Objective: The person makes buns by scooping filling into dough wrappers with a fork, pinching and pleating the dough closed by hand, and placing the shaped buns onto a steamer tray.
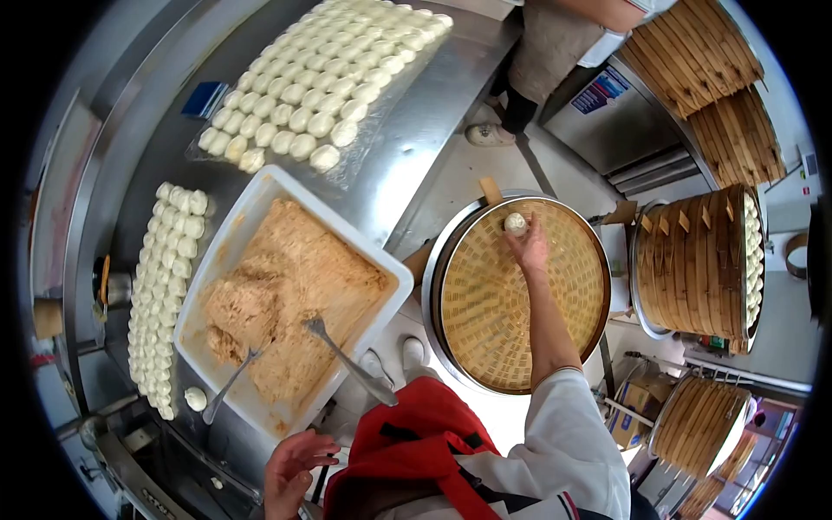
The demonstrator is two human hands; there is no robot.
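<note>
A small round white dough bun (516, 224) is at the far edge of a wide round yellow woven bamboo tray (511, 321). The fingers of the person's bare right hand (530, 251) are closed around the bun, holding it. It is hard to tell if the bun's bottom touches the tray. The tray has a thin shiny rim, and a big round silver metal ring (432, 303) shows around it. The bare left hand (295, 472) is low down, near the corner of a big pale plastic tub (394, 282). Its fingers are loose and a bit bent, with nothing in them. In the tub is soft orange-pink filling (286, 251), and two silver metal spoons (360, 373) lean there with their handles over the edge. The tub sits on a shiny grey steel desk (416, 139). Past the tub, many round white buns (312, 87) sit in rows on clear plastic, near a small blue box (204, 100). More white buns (165, 277) make a long group beside the tub. Another person (555, 43) stands past the tray. Tall brown bamboo steamers (693, 260) are piled on the right of the view.
</note>
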